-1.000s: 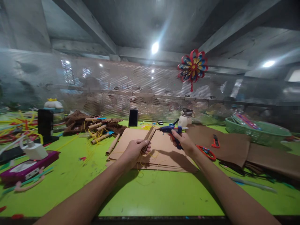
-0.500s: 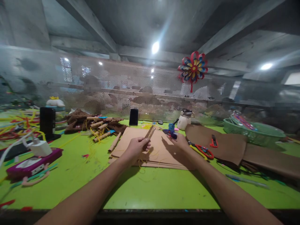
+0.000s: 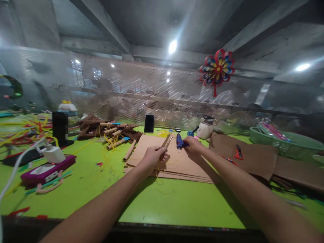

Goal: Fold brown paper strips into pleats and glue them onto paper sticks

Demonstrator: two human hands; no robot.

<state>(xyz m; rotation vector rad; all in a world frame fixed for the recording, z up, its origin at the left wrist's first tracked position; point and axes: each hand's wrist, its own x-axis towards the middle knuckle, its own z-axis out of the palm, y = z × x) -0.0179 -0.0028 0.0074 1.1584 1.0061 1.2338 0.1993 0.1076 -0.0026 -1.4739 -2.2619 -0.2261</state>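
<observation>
My left hand point(image 3: 154, 156) is closed around the lower end of a narrow folded brown paper strip point(image 3: 167, 141), which slants up and away. In my right hand point(image 3: 193, 145) is a blue hot glue gun point(image 3: 179, 141), its nozzle pointing down just right of the strip. Whether nozzle and strip touch, I cannot tell. Both hands are over a stack of brown paper sheets point(image 3: 141, 148), with loose yellow strings point(image 3: 160, 175) near its front edge.
Rolled brown paper tubes point(image 3: 111, 131) lie left of the stack. A phone point(image 3: 149, 124) stands behind it. At left is a purple power strip point(image 3: 48, 172) with a white plug. To the right are a white jug point(image 3: 205, 128), red-handled cutter point(image 3: 239, 152) and green basket point(image 3: 298, 143).
My right hand has brought the glue gun left, closer to the strip, and turned its nozzle downward. My left hand keeps its hold. The view has shifted slightly; my right arm now covers the yellow-handled tool.
</observation>
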